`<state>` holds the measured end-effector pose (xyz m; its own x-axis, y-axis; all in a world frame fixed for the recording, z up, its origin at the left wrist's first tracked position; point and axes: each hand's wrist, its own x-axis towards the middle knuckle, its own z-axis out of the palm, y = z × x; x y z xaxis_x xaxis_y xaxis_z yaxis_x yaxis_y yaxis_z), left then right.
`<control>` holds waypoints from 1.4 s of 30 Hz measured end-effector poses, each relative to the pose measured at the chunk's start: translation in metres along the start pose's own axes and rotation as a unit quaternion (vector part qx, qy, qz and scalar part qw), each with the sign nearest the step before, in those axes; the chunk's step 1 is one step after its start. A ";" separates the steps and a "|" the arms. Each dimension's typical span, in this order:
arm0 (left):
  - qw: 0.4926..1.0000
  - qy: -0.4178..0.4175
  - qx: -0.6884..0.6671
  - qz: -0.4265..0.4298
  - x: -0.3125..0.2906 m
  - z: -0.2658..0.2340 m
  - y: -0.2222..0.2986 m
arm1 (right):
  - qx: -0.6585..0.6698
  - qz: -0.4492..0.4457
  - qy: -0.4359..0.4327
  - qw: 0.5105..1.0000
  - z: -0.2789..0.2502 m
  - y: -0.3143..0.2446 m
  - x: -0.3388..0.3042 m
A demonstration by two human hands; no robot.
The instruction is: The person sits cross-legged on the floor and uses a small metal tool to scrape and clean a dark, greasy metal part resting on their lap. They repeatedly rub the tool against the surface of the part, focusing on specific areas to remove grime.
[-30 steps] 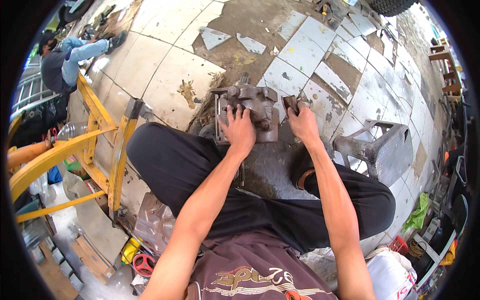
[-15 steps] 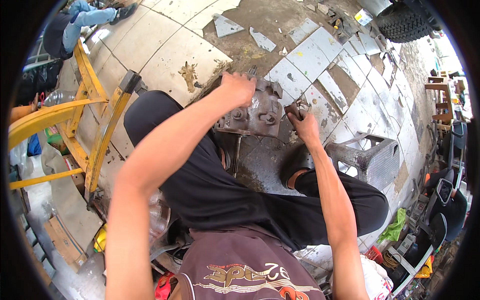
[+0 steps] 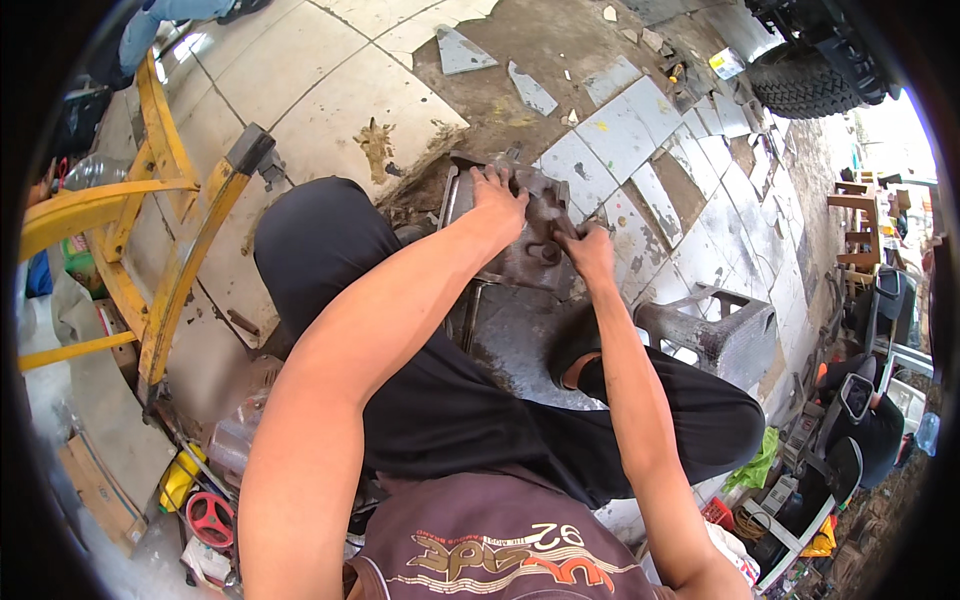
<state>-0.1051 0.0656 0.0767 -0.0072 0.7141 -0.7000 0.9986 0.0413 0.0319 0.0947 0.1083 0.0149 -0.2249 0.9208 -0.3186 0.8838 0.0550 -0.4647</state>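
Note:
A greasy grey-brown cast metal housing point(image 3: 525, 262), like a gearbox case, sits on the floor between my feet. A thin metal shaft point(image 3: 472, 315) sticks out from its near side. My left hand point(image 3: 498, 208) lies on the housing's top with fingers spread, holding nothing. At the right side of the housing, my right hand point(image 3: 590, 250) is closed on a small flat brown piece point(image 3: 566, 228) and presses it against the metal. Its exact kind is hard to make out, partly covered by my fingers.
A yellow metal frame point(image 3: 190, 280) stands close on my left. To the right is a grey plastic stool point(image 3: 722, 330). Broken floor tiles point(image 3: 640, 110) lie ahead, with a tyre point(image 3: 815, 85) at the far right. Clutter lines both sides.
My right hand has moved left with the brown piece, from beside the housing onto it. My left hand has shifted slightly nearer with fingers spread. The housing looks turned and tilted.

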 end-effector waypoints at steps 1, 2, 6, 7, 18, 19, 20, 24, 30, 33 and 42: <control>1.000 -0.002 0.015 -0.002 0.000 0.002 0.000 | -0.005 -0.006 0.024 1.000 0.005 -0.004 0.001; 1.000 -0.004 0.031 -0.004 0.002 0.006 -0.001 | -0.010 -0.013 0.047 0.999 0.013 -0.007 0.003; 0.998 0.006 0.066 0.008 0.006 0.011 -0.008 | -0.002 0.027 0.007 1.000 0.006 0.000 0.005; 0.997 0.010 0.075 0.012 0.007 0.013 -0.010 | -0.012 0.027 0.021 0.999 0.006 -0.001 0.006; 0.996 0.030 0.080 0.009 0.003 0.034 -0.004 | 0.038 0.051 0.018 0.998 0.019 0.002 0.008; 0.996 0.026 0.085 0.002 0.005 0.037 -0.002 | 0.058 0.050 0.020 0.997 0.019 -0.006 0.012; 0.996 0.024 0.091 -0.004 0.008 0.036 -0.002 | 0.079 0.049 0.025 0.995 0.018 -0.009 0.015; 0.994 -0.005 0.105 -0.003 0.012 0.026 0.002 | 0.156 0.100 -0.044 0.982 0.011 0.008 0.000; 0.996 -0.009 0.091 -0.016 0.009 0.027 0.003 | 0.248 0.070 0.022 0.966 0.034 0.002 0.008; 0.995 -0.018 0.099 -0.021 0.012 0.023 0.004 | 0.376 0.035 -0.055 0.924 0.036 0.016 0.010; 0.993 -0.039 0.106 -0.035 0.010 0.017 0.009 | 0.351 0.062 0.001 0.934 0.033 -0.008 0.009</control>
<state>-0.0951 0.0611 0.0583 -0.0819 0.6583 -0.7483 0.9844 -0.0638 -0.1639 0.0724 0.1030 -0.0116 -0.1384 0.9040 -0.4046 0.4158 -0.3177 -0.8521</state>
